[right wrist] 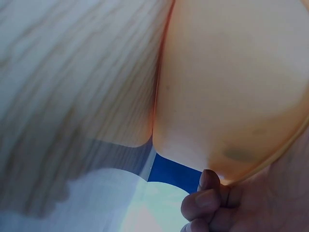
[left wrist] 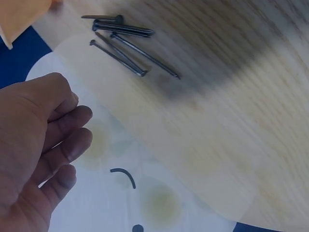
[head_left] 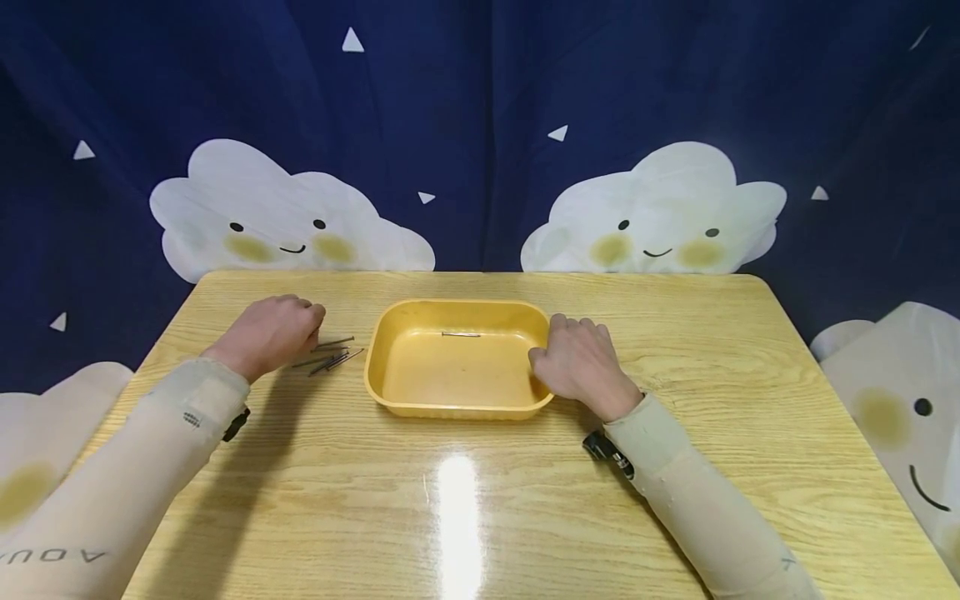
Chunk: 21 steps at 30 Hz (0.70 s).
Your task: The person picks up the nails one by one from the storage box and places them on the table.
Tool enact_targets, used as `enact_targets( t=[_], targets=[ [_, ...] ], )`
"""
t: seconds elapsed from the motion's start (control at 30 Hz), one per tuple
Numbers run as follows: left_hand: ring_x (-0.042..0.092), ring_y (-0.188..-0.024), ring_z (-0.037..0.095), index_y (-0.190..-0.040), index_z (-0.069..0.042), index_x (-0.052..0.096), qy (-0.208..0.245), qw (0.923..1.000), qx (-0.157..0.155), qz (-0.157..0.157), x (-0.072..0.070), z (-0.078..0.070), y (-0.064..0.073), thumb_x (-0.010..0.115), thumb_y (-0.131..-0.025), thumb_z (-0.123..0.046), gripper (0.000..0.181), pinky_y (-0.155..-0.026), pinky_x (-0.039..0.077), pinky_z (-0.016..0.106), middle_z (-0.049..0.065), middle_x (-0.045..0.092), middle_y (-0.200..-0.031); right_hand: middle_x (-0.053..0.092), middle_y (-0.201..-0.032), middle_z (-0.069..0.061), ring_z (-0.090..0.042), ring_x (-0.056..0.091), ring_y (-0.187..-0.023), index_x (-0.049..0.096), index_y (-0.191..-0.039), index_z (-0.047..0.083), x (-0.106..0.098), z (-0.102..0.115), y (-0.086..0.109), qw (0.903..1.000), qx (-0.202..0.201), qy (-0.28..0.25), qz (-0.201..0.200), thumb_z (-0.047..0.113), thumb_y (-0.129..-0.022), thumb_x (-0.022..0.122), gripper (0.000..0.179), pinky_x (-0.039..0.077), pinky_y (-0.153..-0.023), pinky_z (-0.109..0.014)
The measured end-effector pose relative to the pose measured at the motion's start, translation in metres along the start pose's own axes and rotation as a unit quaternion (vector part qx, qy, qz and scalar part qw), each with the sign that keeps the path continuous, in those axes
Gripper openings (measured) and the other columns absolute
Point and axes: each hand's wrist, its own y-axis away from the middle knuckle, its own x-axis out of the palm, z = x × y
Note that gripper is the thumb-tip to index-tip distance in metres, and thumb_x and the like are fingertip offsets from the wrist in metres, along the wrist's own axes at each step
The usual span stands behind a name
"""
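Note:
A yellow plastic tray [head_left: 459, 412] sits mid-table, with a single nail [head_left: 461, 335] lying near its far wall. My right hand [head_left: 581, 362] grips the tray's right rim. In the right wrist view, curled fingers [right wrist: 205, 200] show beside the tray's outer wall [right wrist: 222, 82]. To the left of the tray, several dark metal nails [head_left: 328, 362] lie in a loose pile on the wood. My left hand [head_left: 272, 333] hovers just beside and above them. From the left wrist view, its fingers [left wrist: 67, 150] are loosely bent, with nothing visible between them and the nails [left wrist: 145, 54] apart from it.
The light wood table [head_left: 337, 500] has rounded far corners. Behind it hangs a dark blue curtain [head_left: 480, 125] with smiling white clouds [head_left: 660, 208]. Each wrist wears a dark strapped device [head_left: 609, 452].

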Motion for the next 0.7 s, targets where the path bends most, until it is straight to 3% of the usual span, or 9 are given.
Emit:
enact_targets(
  t=[0.33, 0.7],
  targets=[
    [0.052, -0.060, 0.019, -0.075, -0.006, 0.059, -0.009, 0.9998, 0.011, -0.012, -0.011, -0.009, -0.005, 0.058, -0.091, 0.002, 0.018, -0.057, 0.051, 0.038, 0.004, 0.057, -0.065, 0.055, -0.081, -0.013, -0.034, 0.051, -0.077, 0.053, -0.092, 0.005, 0.001, -0.001, 0.000, 1.0000, -0.001, -0.001, 0.002, 0.033, -0.093, 0.046, 0.029, 0.036, -0.071, -0.040],
    [0.054, -0.061, 0.022, -0.075, -0.006, 0.060, -0.016, 0.9984, 0.027, -0.047, -0.023, -0.020, -0.014, 0.057, -0.089, 0.001, 0.017, -0.058, 0.050, 0.038, 0.004, 0.058, -0.066, 0.055, -0.080, -0.013, -0.033, 0.051, -0.075, 0.053, -0.091, 0.005, 0.001, -0.001, 0.000, 1.0000, -0.003, -0.002, -0.005, 0.034, -0.093, 0.047, 0.029, 0.036, -0.070, -0.040]
  ],
)
